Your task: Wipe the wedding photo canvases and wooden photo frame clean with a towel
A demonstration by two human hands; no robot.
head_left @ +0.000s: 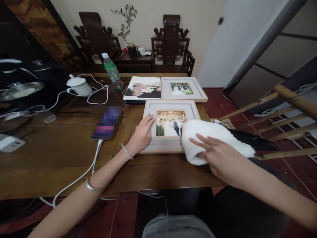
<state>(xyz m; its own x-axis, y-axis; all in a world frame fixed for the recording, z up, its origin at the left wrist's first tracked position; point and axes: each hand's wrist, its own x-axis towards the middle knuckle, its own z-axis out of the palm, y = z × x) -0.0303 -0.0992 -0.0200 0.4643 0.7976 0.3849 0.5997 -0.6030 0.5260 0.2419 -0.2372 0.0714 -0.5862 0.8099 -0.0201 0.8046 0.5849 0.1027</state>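
Observation:
A light wood picture frame point(163, 144) with a wedding photo lies flat on the table in front of me. Resting on its left side is my left hand point(142, 134), fingers stretched over the border. My right hand point(215, 152) grips a white fluffy cloth point(195, 127), which covers the frame's lower right corner. The cloth trails over the table's right edge. Behind this frame lies a second picture frame point(199, 93), touching or nearly touching a white-edged photo panel point(143, 96) to its left.
A phone point(106, 123) on a white cable lies left of the frame. Farther back stand a green-labelled bottle point(113, 72) and a white lidded cup point(79, 86). A white charger point(11, 143) sits at far left. A wooden chair point(294, 102) stands close on the right.

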